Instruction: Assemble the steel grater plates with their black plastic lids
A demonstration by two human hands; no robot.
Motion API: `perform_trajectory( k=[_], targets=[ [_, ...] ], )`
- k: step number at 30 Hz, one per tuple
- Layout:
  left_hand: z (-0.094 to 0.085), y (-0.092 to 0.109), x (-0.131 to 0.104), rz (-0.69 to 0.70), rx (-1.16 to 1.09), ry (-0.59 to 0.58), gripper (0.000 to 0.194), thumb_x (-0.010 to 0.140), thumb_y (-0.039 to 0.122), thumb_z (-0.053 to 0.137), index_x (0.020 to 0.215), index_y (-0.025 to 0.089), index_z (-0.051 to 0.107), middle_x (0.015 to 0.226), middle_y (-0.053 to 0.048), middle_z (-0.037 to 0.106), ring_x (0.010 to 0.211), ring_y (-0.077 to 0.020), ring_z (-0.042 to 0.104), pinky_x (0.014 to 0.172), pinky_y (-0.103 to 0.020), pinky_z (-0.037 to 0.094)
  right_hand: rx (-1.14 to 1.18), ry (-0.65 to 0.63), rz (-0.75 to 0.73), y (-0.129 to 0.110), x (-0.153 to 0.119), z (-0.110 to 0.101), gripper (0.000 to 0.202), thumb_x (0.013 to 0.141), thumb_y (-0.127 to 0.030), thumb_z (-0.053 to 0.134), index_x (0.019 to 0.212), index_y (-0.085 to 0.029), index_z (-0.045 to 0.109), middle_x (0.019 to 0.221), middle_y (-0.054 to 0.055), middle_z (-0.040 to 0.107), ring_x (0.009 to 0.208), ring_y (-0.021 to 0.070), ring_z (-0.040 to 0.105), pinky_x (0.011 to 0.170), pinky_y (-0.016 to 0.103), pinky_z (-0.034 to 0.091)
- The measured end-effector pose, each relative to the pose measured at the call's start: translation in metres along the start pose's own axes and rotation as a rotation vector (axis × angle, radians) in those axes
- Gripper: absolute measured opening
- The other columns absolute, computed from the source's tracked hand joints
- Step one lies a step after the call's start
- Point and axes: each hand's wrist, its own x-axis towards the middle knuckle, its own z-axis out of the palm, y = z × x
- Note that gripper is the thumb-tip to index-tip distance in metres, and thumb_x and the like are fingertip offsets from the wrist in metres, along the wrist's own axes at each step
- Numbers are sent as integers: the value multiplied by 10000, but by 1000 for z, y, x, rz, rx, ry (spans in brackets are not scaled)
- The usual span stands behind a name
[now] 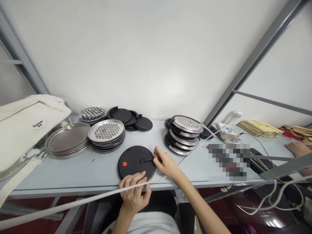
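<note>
A black round disc [136, 160] with a red dot lies flat on the table's near side. A short dark strip [146, 160] runs across its top to the right edge. My left hand [134, 191] grips the disc's near edge, fingers over the top and thumb to the right. My right hand [163, 160] is closed in a pinch at the right rim, by the strip's end; a tiny shiny bit shows at the fingertips, but what it is I cannot make out. Behind the disc stands a stack of round metal graters [107, 131].
Metal plates [67, 139] are stacked beside a cream bag [36, 123] at left. Black round holders [143, 123] lie behind; graters in black holders [186, 125] are piled at right. A white cable [85, 202] crosses in front. Another person's hand [298, 149] is at far right.
</note>
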Motion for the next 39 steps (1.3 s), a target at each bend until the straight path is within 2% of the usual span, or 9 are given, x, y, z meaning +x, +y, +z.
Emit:
perform_trajectory(
  k=[28,39],
  targets=[
    [0,-3,-3,5,-11,-2,88,749,165,578,826,198,609,843,-31,710,789,-180,617,822,-349,400,8,13,9,-2,0,0,88,832,-142,397,838,-222,364,555,-81,366,485,110,343,522,227,260],
    [-1,-2,0,7,-7,-6,81,750,162,579,818,198,605,837,-30,710,773,-180,621,809,-348,405,6,15,6,-3,-1,0,55,874,-176,372,871,-222,402,569,-70,373,488,118,339,532,240,279]
  ],
)
